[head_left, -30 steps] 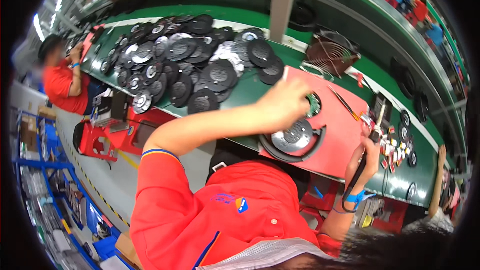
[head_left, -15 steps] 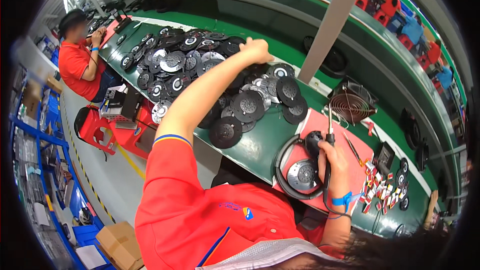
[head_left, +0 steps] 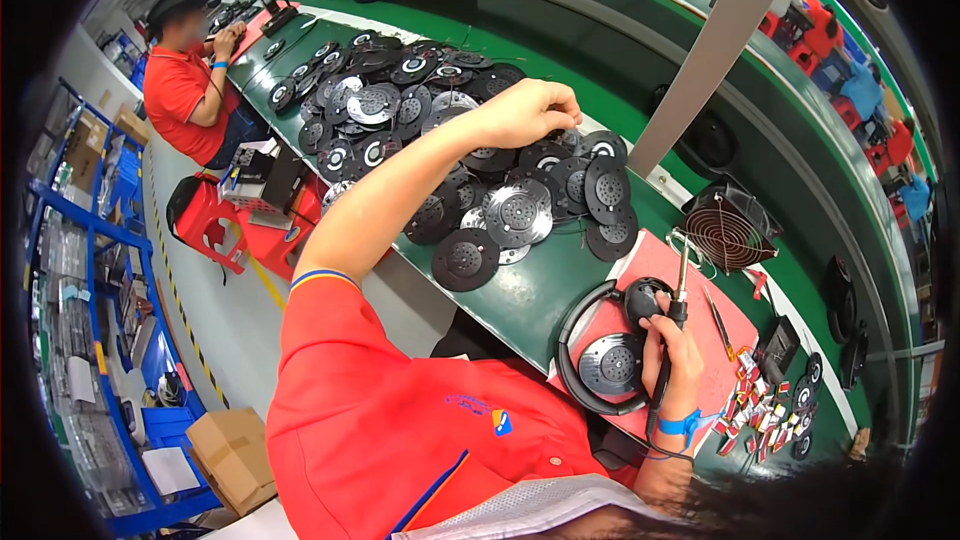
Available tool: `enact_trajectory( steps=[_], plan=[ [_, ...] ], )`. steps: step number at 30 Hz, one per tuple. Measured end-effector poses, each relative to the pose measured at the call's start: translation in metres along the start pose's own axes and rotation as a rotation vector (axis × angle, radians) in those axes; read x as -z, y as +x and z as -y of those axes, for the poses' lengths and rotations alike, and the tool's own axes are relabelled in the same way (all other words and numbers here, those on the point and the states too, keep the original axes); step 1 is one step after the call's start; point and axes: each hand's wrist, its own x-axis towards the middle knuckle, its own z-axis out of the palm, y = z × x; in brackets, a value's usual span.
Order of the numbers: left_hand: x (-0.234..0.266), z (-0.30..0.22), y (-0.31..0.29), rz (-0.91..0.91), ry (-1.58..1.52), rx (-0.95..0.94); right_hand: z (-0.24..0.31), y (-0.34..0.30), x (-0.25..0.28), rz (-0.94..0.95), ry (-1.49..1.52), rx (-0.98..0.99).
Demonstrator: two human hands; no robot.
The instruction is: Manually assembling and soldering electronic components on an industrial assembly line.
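Soldering iron sits gripped in the right hand over the headphone on the red mat at the bench's near edge; left hand curls, fingers closed, onto the disc pile, picking one. Many discs remain.

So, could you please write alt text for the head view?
The left hand reaches into a heap of round black speaker discs on a green bench, while the right hand holds a soldering iron over a headphone on a red mat.

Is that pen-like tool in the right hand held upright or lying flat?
Roughly upright: the soldering iron stands in the right hand, tip raised above the red mat.
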Motion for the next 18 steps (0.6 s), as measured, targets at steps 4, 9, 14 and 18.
enact_trajectory(
  steps=[4, 9, 14, 18],
  plan=[
    [-0.008, -0.020, -0.008, -0.134, -0.115, -0.033, 0.001, -0.003, -0.004, -0.020, 0.067, -0.084],
    [-0.013, -0.052, -0.002, -0.307, -0.328, -0.111, 0.000, -0.010, -0.004, -0.055, 0.107, -0.120],
    [-0.036, -0.116, -0.030, -0.088, -0.445, 0.022, -0.001, -0.011, 0.006, -0.108, 0.022, -0.153],
    [-0.094, -0.122, -0.061, 0.267, -0.636, 0.201, 0.008, 0.002, 0.009, -0.182, 0.252, -0.195]
  ],
)
